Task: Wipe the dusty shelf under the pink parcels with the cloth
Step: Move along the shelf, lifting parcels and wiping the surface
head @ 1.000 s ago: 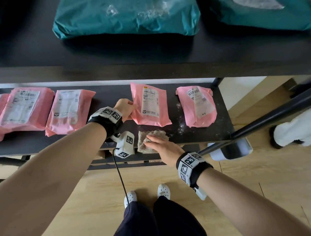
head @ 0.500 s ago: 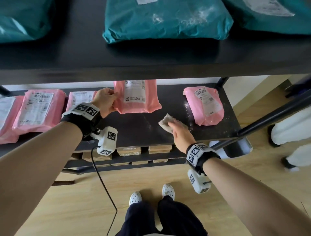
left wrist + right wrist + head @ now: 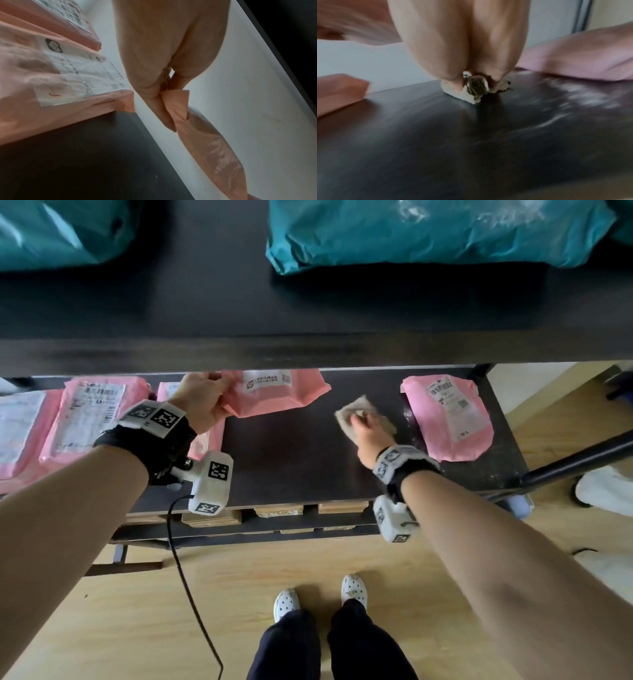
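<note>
Since a second ago, the cloth [image 3: 364, 419] has travelled from the shelf's front lip to mid-depth and rightward, and the lifted pink parcel [image 3: 274, 393] is now hanging off the board instead of lying on it. That parcel is being pinched by its left edge in the left hand [image 3: 202, 398], thumb against fingers, its long axis running left to right and its far part passing out of sight beneath the upper shelf [image 3: 308, 350]. Under and in front of it the dark shelf [image 3: 294, 460] is lying bare, an open lane reaching from the stacked pink parcels [image 3: 85, 419] on the left to the cloth. The right hand [image 3: 368, 436] is pressing down on the cloth with fingers curled over it; the rag is sticking out ahead of the fingers and to both sides, its left corner pointing toward the lifted parcel. In the right wrist view, a crumpled fold of cloth is showing between the thumb and the heel of the palm. White dust is smeared between the cloth and the right pink parcel [image 3: 448, 416], which is lying flat, long axis front to back, near the shelf's right end. Teal parcels [image 3: 428, 231] are resting on the upper shelf.
</note>
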Tool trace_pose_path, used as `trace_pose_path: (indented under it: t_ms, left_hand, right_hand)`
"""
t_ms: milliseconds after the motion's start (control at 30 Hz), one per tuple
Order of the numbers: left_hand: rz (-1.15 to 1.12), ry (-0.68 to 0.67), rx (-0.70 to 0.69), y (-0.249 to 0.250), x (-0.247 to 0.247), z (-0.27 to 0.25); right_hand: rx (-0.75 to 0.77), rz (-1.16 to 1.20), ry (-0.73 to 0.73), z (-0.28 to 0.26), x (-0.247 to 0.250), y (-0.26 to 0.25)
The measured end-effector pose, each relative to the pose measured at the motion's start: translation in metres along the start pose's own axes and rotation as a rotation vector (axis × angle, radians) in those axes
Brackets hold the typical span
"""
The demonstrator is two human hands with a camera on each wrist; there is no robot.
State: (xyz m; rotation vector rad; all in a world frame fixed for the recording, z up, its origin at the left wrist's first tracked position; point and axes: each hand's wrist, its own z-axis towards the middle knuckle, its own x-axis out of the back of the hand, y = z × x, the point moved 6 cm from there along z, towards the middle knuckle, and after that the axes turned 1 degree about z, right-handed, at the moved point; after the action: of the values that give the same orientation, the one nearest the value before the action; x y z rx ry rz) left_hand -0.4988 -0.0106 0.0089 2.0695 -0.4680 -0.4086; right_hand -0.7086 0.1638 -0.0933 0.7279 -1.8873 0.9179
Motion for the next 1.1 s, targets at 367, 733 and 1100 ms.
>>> trace_pose_path:
  t_ms: [367,733,1100]
  left_hand:
    - [0.037,-0.044,0.015,-0.004,-0.007,0.004]
    - [0.042,-0.122,-0.043,0.031,-0.007,-0.001]
    - [0.057,-0.172,-0.078,0.051,-0.008,-0.015]
  right_hand:
    - [0.301,-0.042,-0.169,-0.006,-0.035,-0.118]
    - [0.089,-0.131,0.015,0.028,0.007,-0.056]
    - [-0.061,-0.048,-0.042,0.065,0.029,-0.015]
